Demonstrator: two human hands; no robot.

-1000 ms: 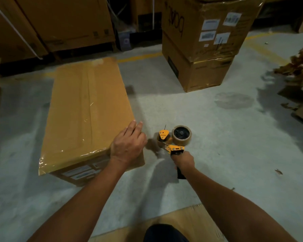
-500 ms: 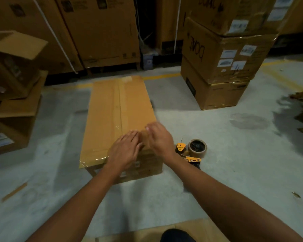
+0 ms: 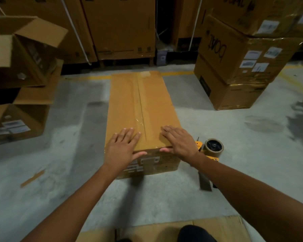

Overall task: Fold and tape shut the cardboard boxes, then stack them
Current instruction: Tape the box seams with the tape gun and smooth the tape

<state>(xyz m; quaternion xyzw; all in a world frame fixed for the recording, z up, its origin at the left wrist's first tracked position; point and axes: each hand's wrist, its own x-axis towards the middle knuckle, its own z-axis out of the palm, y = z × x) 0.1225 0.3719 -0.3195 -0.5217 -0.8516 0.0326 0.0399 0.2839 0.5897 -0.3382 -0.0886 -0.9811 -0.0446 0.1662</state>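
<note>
- Both hands have slid apart since half a second ago: my left hand (image 3: 123, 147) and right hand (image 3: 179, 143) now lie flat, fingers straight, either side of the taped seam (image 3: 140, 102), thumbs over the near top edge.
- Shut, the cardboard box (image 3: 154, 105) sits on the floor (image 3: 234, 137) straight ahead of me, with bare concrete along its left side.
- Just beside its near right corner lies the tape dispenser (image 3: 212, 148).
- Far right, well apart, stand the stacked boxes (image 3: 234, 70).
- Far left, an open box (image 3: 30, 55) has flaps up; I cannot tell its contents.
</note>
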